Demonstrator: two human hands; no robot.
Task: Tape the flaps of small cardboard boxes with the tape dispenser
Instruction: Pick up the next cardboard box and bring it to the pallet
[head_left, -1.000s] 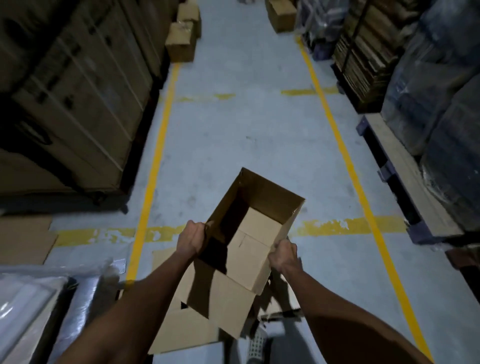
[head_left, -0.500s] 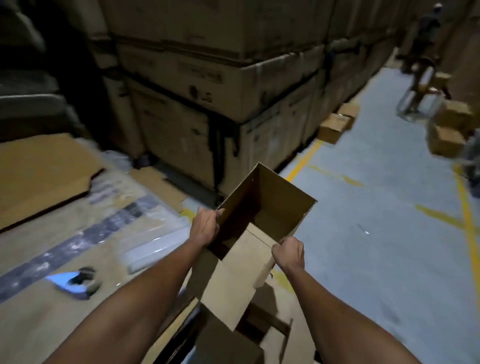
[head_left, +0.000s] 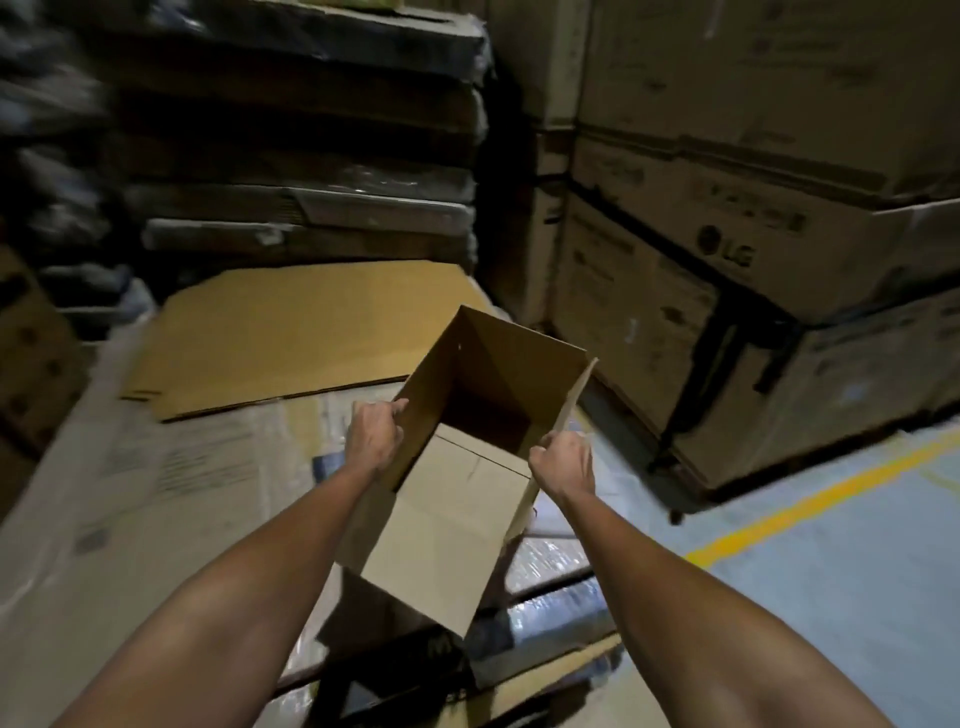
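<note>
I hold a small brown cardboard box (head_left: 452, 530) in the air in front of me, its open end turned away and its near flap hanging toward me. My left hand (head_left: 375, 435) grips the box's left wall at the rim. My right hand (head_left: 563, 462) pinches the thin right wall edge. Inside the box is dark and looks empty. No tape dispenser shows in this view.
A low surface (head_left: 130, 519) covered with printed sheets and a flattened cardboard sheet (head_left: 291, 332) lies ahead and left. Tall stacks of large strapped cartons (head_left: 727, 291) stand at right, dark wrapped stacks (head_left: 291, 156) behind. Grey floor with a yellow line (head_left: 810, 499) runs at right.
The view has swung left from the open aisle to the low surface and carton stacks. Both hands kept their hold on the box, which moved along with me.
</note>
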